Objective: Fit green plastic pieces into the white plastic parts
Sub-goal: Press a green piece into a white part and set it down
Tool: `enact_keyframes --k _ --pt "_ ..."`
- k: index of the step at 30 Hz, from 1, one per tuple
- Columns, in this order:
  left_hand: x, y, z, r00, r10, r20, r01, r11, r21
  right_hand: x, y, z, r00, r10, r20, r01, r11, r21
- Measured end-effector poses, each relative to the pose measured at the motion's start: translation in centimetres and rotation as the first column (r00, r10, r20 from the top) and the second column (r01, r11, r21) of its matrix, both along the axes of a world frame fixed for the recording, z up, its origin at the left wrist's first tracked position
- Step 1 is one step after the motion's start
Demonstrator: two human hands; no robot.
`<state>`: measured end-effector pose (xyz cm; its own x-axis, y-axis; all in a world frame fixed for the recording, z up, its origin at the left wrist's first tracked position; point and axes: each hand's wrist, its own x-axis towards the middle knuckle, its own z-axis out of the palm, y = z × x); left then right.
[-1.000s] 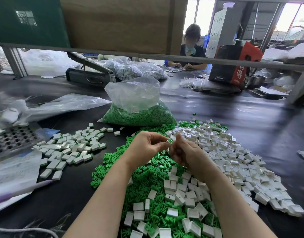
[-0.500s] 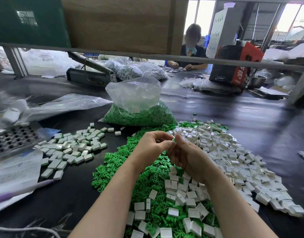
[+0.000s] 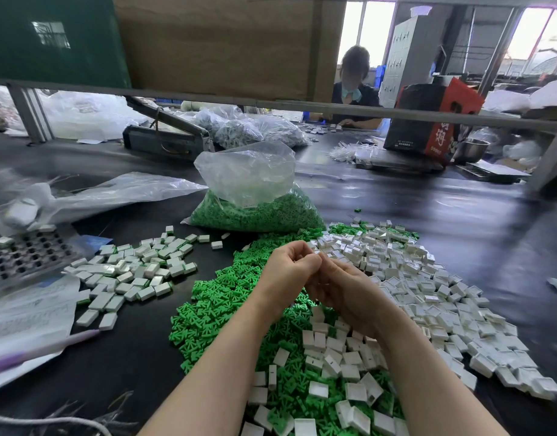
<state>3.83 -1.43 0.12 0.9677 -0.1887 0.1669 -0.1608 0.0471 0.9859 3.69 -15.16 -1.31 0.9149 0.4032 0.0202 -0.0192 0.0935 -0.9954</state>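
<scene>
The left hand (image 3: pixel 289 272) and right hand (image 3: pixel 343 291) are curled together mid-bench; anything pinched is hidden. Green pieces (image 3: pixel 214 313) and white parts (image 3: pixel 409 278) appear light, rigid, best pinched edgewise.

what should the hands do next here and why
Probably finish pressing the piece home, then drop it on the done pile at left. Left hand and right hand meet, fingers curled together; whatever they pinch is hidden now.

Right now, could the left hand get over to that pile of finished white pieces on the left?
Probably yes. The left hand is busy, fingers curled against the right hand, but only bare dark table lies between it and the finished pile.
</scene>
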Motion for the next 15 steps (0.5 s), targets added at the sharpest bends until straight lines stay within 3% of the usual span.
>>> enact_keyframes --k 15 --pt "0.16 -0.29 -0.91 0.999 0.038 -0.027 -0.037 0.999 0.039 0.12 -0.25 -0.45 1.000 0.002 0.018 -0.002 1.000 -0.019"
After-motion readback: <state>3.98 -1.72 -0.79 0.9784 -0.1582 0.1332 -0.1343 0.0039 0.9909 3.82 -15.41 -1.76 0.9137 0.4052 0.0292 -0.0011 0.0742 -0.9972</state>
